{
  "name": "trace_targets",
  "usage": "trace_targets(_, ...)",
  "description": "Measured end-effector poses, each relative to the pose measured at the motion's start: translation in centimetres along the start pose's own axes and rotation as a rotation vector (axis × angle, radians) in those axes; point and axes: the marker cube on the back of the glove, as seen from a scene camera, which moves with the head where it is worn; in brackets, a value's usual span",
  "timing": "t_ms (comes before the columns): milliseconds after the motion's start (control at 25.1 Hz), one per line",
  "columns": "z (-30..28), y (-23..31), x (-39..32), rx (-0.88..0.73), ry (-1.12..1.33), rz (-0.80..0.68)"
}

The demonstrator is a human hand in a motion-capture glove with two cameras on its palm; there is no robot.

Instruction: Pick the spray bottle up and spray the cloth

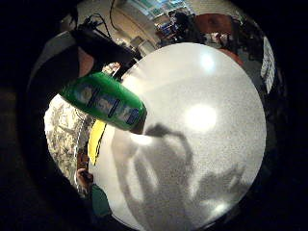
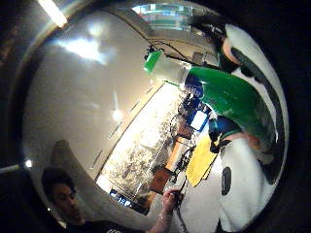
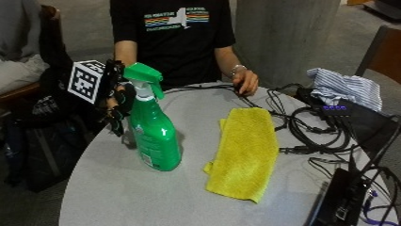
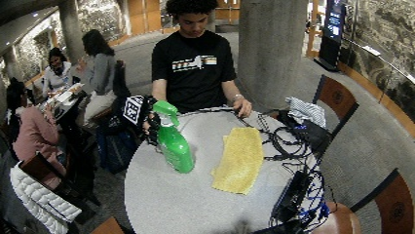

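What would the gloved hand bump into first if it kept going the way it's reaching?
Most likely the green spray bottle. The gloved right hand is right beside its neck, below the trigger, fingers curled toward it. Whether they already touch is hard to tell. The yellow cloth lies farther on.

a public lounge or café-style hall in a large building. round grey tables (image 4: 175, 195) stand with wood-backed chairs (image 4: 336, 97) around them, and other people sit at a neighbouring table (image 4: 62, 100). a thick concrete column (image 4: 271, 44) rises behind the seated person, a walkway runs past it, and a mural-like patterned wall (image 4: 386, 27) lines one side.
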Motion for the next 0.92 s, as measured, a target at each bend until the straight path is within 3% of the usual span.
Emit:
trace_targets(239,0.5,0.4,0.2,-0.114,0.000,0.029)
trace_targets(918,2.5,-2.2,0.9,-0.193,0.034,0.039)
